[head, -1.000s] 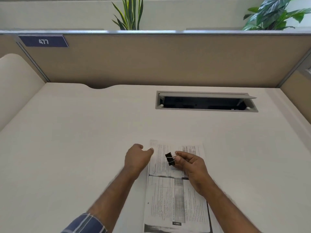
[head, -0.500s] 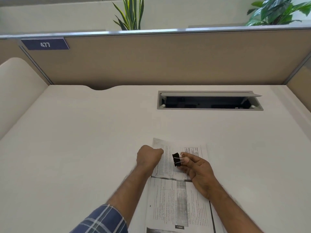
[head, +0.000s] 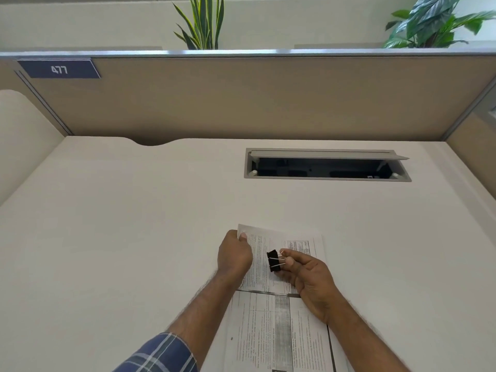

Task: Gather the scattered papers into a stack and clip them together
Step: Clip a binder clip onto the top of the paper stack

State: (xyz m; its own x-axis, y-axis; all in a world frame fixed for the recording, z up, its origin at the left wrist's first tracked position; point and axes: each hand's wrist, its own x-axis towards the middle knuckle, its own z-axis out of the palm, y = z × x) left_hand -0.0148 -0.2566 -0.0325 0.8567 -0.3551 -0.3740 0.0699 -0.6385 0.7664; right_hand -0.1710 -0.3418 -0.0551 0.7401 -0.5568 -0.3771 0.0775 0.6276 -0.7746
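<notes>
While the papers (head: 281, 312) lie stacked on the desk (head: 134, 237) close to the person, the left hand (head: 234, 253) pinches their far left corner and the right hand (head: 308, 275) squeezes the black binder clip (head: 274, 261) just above them. Clipping is in hand; next, the clip's mouth likely has to slide over the lifted corner.

papers (head: 279, 326) on desk (head: 107, 237), cable tray (head: 326, 165) behind, plants (head: 204, 22) beyond partition (head: 241, 95)

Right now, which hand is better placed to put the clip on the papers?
The right hand. It already pinches the binder clip by its wire handles, above the paper stack. The left hand grips the stack's far left corner, so it steadies the sheets.
</notes>
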